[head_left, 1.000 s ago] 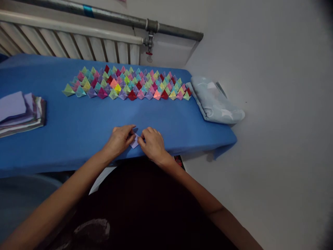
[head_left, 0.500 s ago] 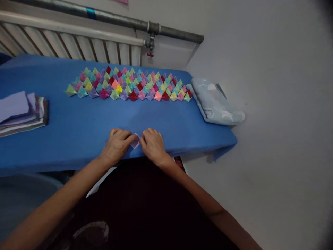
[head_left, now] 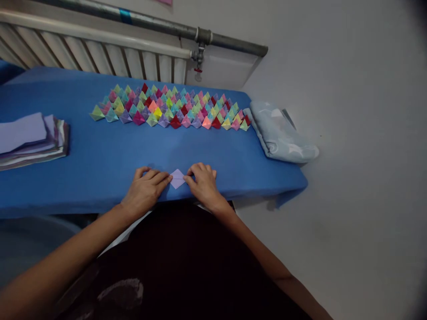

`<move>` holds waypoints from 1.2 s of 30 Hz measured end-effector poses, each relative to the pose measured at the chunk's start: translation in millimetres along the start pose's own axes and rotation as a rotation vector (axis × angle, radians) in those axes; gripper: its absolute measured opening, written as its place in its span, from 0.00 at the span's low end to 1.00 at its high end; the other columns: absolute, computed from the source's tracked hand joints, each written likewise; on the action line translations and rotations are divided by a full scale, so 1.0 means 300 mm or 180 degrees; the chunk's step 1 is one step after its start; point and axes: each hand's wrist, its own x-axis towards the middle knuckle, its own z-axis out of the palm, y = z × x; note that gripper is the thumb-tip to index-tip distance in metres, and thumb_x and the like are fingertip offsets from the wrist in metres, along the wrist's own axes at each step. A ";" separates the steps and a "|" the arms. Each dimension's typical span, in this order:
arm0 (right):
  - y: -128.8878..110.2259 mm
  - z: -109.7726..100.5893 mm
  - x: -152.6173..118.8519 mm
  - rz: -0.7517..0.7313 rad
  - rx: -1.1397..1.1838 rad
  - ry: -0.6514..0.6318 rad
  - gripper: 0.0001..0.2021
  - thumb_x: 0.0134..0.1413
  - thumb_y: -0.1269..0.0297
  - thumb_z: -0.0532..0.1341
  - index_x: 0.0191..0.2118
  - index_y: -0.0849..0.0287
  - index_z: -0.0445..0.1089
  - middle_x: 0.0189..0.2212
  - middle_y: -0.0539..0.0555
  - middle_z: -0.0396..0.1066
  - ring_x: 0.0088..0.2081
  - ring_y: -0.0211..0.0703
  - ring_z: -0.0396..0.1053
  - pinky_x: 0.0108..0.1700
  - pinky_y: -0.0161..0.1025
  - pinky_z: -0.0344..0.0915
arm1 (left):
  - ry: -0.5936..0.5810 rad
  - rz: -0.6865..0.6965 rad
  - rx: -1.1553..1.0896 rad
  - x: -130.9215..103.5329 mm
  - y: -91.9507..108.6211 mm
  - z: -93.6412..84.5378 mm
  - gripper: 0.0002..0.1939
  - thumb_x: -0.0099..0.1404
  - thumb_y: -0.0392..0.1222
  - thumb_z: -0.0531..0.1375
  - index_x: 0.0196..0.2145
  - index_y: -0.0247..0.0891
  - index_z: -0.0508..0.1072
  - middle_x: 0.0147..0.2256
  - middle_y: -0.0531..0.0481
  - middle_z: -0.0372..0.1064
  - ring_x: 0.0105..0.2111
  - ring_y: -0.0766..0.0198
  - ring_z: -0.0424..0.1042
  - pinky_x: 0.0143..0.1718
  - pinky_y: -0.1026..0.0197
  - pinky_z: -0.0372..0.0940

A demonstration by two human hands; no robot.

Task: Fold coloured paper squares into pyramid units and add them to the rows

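A small lilac paper diamond (head_left: 177, 178) lies on the blue cloth near the front edge, a crease running across its middle. My left hand (head_left: 147, 186) pinches its left corner between thumb and fingers. At the right corner, the thumb and fingertips of my right hand (head_left: 203, 182) are closed on the paper. Beyond my hands stand rows of folded paper pieces (head_left: 175, 122) in many colours. To the left is a stack of flat lilac and pale paper (head_left: 23, 133).
The blue-covered table (head_left: 133, 146) meets a radiator (head_left: 93, 55) and a metal pipe (head_left: 160, 24) at the back. A folded grey-blue cloth (head_left: 283, 133) lies at the table's right end, beside the wall.
My hands have moved apart to the two corners, so more of the lilac paper shows, flat and diamond-shaped. The camera view has shifted slightly.
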 end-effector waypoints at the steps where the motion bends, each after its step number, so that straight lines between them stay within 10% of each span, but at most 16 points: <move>1: 0.003 -0.001 -0.001 0.0005 0.0005 -0.0006 0.05 0.63 0.63 0.60 0.35 0.55 0.69 0.41 0.52 0.72 0.46 0.48 0.65 0.46 0.44 0.53 | 0.0010 0.0002 0.0020 -0.003 0.001 -0.001 0.21 0.71 0.28 0.49 0.54 0.41 0.74 0.50 0.42 0.76 0.47 0.52 0.74 0.51 0.44 0.59; 11: 0.017 -0.002 -0.003 -0.0101 0.0134 0.0016 0.04 0.61 0.65 0.60 0.34 0.55 0.70 0.40 0.53 0.73 0.45 0.48 0.64 0.45 0.44 0.51 | 0.0030 -0.0211 0.0046 -0.036 0.035 -0.013 0.21 0.69 0.28 0.49 0.53 0.39 0.74 0.51 0.40 0.76 0.47 0.49 0.74 0.49 0.44 0.60; 17: 0.014 -0.002 -0.005 -0.0117 0.0052 0.0041 0.04 0.62 0.65 0.60 0.35 0.54 0.70 0.40 0.52 0.73 0.45 0.48 0.64 0.44 0.43 0.51 | -0.0062 -0.0136 -0.0179 0.125 0.003 -0.056 0.14 0.70 0.35 0.53 0.47 0.38 0.76 0.49 0.41 0.75 0.45 0.51 0.73 0.44 0.49 0.63; 23: 0.024 0.002 -0.007 -0.0151 0.0106 0.0085 0.05 0.62 0.64 0.60 0.34 0.55 0.69 0.40 0.52 0.73 0.45 0.48 0.65 0.43 0.43 0.51 | -0.1733 0.0038 -0.0802 0.353 -0.073 -0.052 0.08 0.60 0.38 0.61 0.38 0.43 0.78 0.40 0.49 0.76 0.41 0.57 0.73 0.42 0.58 0.62; 36: 0.051 0.007 -0.015 0.0058 0.1250 0.0718 0.03 0.55 0.65 0.63 0.35 0.54 0.69 0.45 0.53 0.74 0.48 0.47 0.68 0.52 0.46 0.58 | -0.2554 -0.0567 -0.1537 0.413 -0.134 -0.068 0.02 0.48 0.37 0.64 0.24 0.41 0.75 0.21 0.58 0.70 0.23 0.66 0.66 0.26 0.65 0.56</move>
